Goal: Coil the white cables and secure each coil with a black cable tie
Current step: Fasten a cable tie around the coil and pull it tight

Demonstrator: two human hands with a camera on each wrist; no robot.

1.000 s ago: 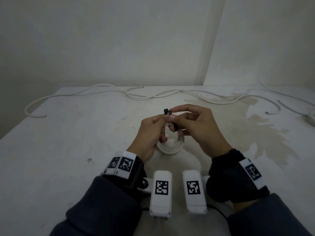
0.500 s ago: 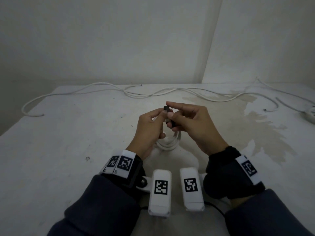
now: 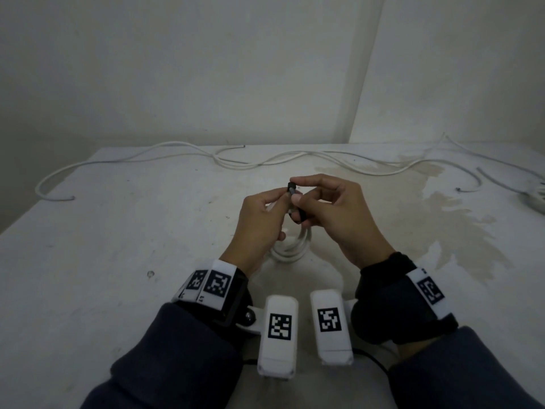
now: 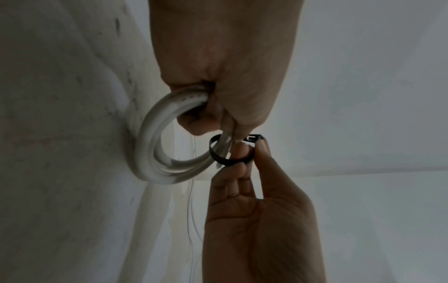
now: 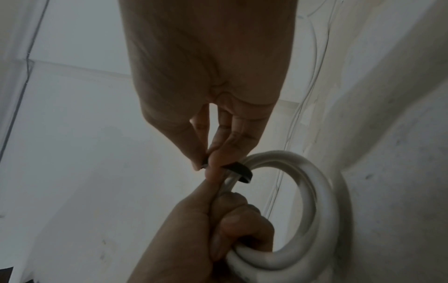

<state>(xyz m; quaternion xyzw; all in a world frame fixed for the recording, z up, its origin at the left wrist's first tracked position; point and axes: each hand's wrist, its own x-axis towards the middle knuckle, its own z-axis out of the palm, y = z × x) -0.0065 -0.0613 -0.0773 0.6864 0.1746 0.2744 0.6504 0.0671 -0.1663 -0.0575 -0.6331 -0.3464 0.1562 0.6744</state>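
above the middle of a pale, stained bench (image 3: 118,246), the left hand (image 3: 259,219) has its grip curled round a small coil of white cable (image 4: 155,151), held upright. just right of it, a black cable tie (image 4: 225,159) loops loosely around the coil's strands. the right hand (image 3: 336,214) pinches the tie's head between thumb and fingertips. along the bench's far edge lie loose white cables (image 3: 265,160), uncoiled.
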